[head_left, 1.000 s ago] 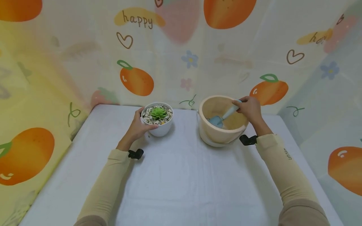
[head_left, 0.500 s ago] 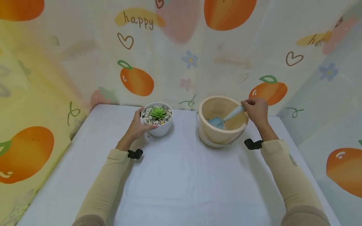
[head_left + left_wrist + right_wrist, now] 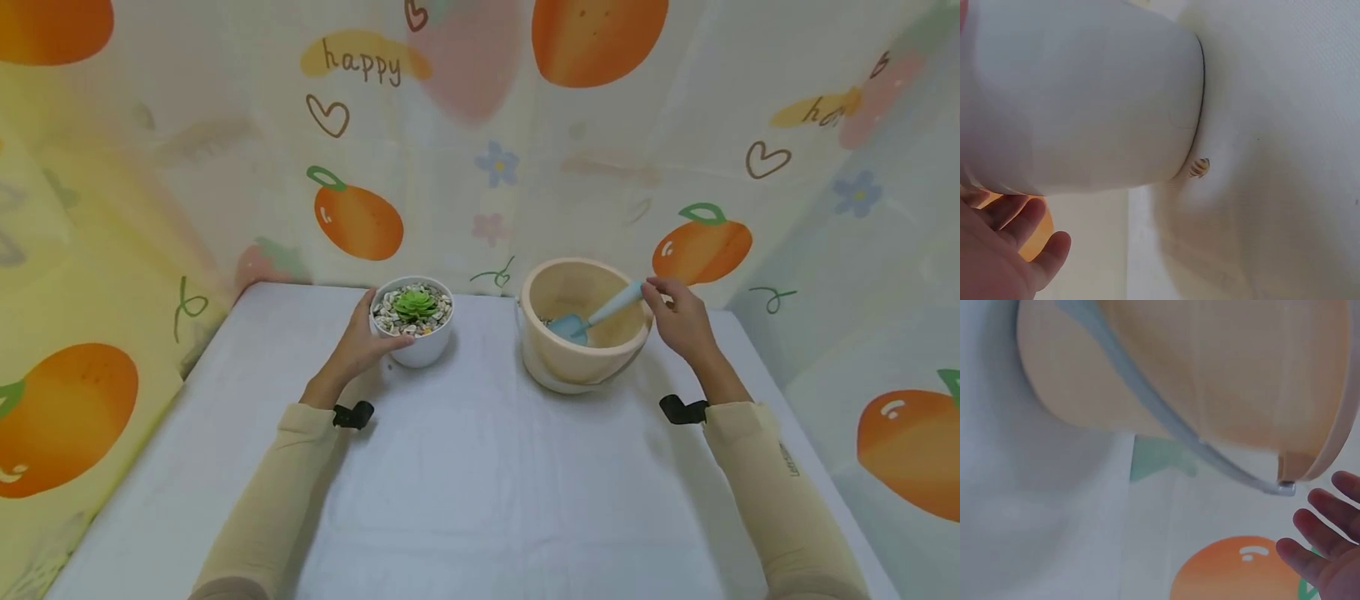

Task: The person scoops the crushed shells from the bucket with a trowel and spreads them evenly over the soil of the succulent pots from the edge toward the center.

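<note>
My left hand [image 3: 356,342] holds the white flower pot [image 3: 420,346] on its left side, thumb across the front and fingers toward the back. White and grey pebbles fill the pot around a green succulent [image 3: 416,305]. A light blue toy shovel [image 3: 611,307] leans inside the beige bucket [image 3: 573,362], blade down and handle on the right rim. At the handle's end is my right hand [image 3: 682,325], its fingertips right beside it. Loosely spread fingers [image 3: 1319,534] show near the bucket rim in the right wrist view.
A small striped shell or pebble [image 3: 1199,167] lies by the pot's base. Some gravel shows in the bucket's bottom left. The bucket's handle [image 3: 1172,425] hangs down its side. A white cloth [image 3: 465,483] covers the table; a fruit-printed curtain [image 3: 442,167] stands behind.
My right hand has let go of the shovel's handle and drawn right and down, leaving the shovel against the rim. The left hand stays on the flower pot. The head view shifts slightly.
</note>
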A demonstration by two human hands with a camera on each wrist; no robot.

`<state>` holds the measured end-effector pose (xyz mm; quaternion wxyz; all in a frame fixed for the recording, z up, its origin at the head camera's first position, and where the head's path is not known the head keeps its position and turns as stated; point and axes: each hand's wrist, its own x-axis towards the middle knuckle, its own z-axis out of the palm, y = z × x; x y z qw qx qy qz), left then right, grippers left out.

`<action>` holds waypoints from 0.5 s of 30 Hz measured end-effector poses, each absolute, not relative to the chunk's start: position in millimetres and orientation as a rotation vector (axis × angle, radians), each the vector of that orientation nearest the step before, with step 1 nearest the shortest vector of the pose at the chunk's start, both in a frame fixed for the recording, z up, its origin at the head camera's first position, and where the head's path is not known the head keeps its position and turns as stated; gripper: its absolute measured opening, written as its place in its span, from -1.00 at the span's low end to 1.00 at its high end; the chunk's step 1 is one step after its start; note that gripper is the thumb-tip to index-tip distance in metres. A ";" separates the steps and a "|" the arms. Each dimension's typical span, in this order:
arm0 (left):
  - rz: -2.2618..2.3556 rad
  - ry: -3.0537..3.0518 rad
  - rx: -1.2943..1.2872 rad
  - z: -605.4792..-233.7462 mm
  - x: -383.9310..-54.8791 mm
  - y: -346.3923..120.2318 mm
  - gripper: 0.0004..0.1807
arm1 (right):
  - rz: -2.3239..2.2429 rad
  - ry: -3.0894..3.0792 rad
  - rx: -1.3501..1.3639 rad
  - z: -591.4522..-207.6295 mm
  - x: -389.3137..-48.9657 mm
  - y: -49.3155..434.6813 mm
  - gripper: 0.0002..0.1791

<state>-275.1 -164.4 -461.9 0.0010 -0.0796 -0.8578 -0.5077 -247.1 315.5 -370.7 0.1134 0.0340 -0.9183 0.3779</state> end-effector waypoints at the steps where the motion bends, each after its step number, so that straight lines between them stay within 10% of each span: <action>1: -1.574 -2.698 -0.255 -461.4 -273.9 -165.1 0.24 | 1.090 -2.709 0.112 -372.5 -245.0 316.6 -0.34; 15: -1.366 -2.879 -0.180 -450.3 -254.0 -176.8 0.27 | 0.911 -2.888 0.127 -401.0 -215.7 329.2 -0.21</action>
